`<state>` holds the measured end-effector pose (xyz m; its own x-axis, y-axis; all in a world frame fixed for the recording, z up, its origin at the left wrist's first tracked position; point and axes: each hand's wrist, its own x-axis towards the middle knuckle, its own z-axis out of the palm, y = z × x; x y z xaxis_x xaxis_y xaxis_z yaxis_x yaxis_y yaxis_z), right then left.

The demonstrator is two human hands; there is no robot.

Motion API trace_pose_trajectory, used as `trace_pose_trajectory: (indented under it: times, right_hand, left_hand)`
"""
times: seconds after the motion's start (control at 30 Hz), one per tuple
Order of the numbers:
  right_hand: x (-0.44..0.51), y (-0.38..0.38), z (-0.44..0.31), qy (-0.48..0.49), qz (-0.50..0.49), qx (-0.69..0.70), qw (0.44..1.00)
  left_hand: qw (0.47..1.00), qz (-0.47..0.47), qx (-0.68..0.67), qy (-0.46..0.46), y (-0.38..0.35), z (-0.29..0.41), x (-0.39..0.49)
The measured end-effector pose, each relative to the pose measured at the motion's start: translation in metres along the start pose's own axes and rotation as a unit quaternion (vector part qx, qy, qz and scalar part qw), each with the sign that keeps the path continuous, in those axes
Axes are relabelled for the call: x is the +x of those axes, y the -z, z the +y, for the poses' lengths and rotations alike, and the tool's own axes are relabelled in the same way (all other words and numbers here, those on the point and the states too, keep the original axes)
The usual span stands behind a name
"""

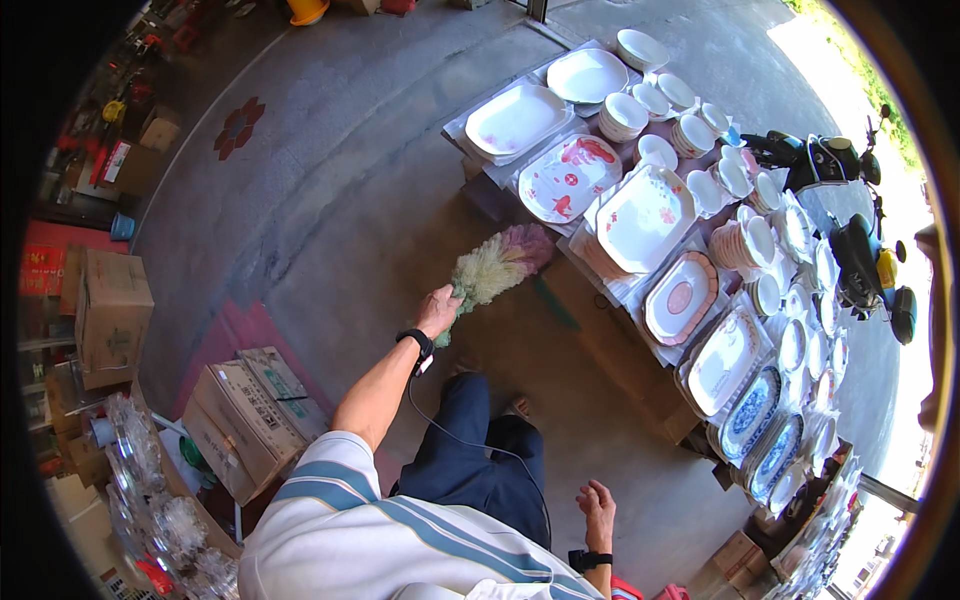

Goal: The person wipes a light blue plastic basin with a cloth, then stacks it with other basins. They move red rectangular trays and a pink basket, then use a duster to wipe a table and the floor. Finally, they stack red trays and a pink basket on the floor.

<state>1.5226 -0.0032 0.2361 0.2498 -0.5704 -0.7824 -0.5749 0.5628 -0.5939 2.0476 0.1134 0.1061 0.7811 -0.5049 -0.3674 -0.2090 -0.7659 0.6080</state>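
My left hand (438,312) is closed around the lower end of a fluffy duster (491,268), green and cream with a purple tip. The duster's tip reaches close to the near edge of a display of stacked crockery. My right hand (598,504) hangs low beside my legs, holding nothing, its fingers loosely bent and apart. Nearest the duster lie a rectangular floral platter (646,217) on a stack and a white platter with red fish (570,178). Further along are a pink-rimmed platter (680,298) and blue-patterned oval platters (750,415).
Stacked bowls (744,244) fill the display's far side, with parked scooters (859,259) beyond. At left stand cardboard boxes (240,420) and clear-wrapped goods (176,517). A cable (465,442) runs from my left wrist across my legs. Another carton (739,559) sits at lower right.
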Motion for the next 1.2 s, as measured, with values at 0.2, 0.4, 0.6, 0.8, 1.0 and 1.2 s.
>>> trace_pose_trajectory:
  times: [0.2,0.4,0.6,0.8,1.0,1.2]
  right_hand:
    - [-0.002,-0.072,-0.035,-0.044,0.056,0.036,0.997]
    - [-0.012,-0.182,-0.078,-0.085,0.070,0.044,0.993]
    - [-0.036,-0.260,-0.108,-0.099,0.046,0.047,0.993]
    - [-0.049,-0.284,-0.116,-0.062,0.055,0.060,0.995]
    - [-0.077,-0.288,-0.077,-0.073,0.108,0.122,0.984]
    - [-0.122,-0.278,-0.007,-0.076,0.148,0.173,0.971]
  left_hand:
    - [0.998,-0.007,0.043,-0.045,0.040,-0.039,0.098]
    - [0.933,0.172,-0.230,0.219,0.087,-0.134,0.191]
    - [0.873,0.148,-0.351,0.304,0.114,-0.169,0.169]
    - [0.947,0.034,-0.285,0.143,0.097,-0.090,0.158]
    - [0.998,0.004,-0.060,0.005,0.043,-0.037,0.135]
    - [0.912,-0.327,0.160,-0.187,-0.026,0.009,0.002]
